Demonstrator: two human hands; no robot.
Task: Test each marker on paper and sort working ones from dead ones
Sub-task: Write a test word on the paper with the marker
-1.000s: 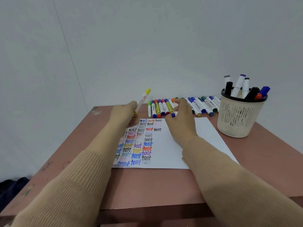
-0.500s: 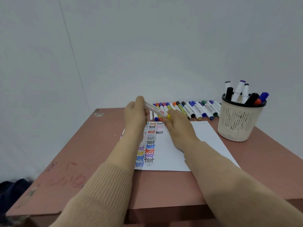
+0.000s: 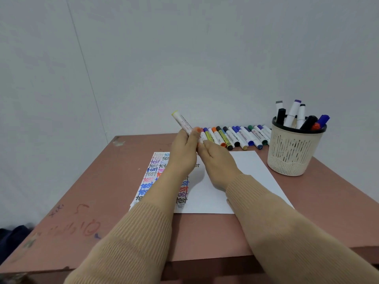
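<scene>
L hand (image 3: pixel 184 149) + R hand (image 3: pixel 218 160) on yellow-capped marker (image 3: pixel 181 121) above test-marked paper (image 3: pixel 251 167); marker row (image 3: pixel 235 137) behind, cup (image 3: pixel 291 149) rt.

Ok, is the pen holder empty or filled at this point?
Filled: several markers stand in the upright cream pen holder, their caps sticking out above its black rim.

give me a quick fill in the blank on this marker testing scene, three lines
1. The marker gripped by the left hand has a ____ end cap.
2. The word written over and over on the paper is ____.
3. The cream cup of markers stands to the ____ of the paper.

Missing words: yellow; test; right
</scene>
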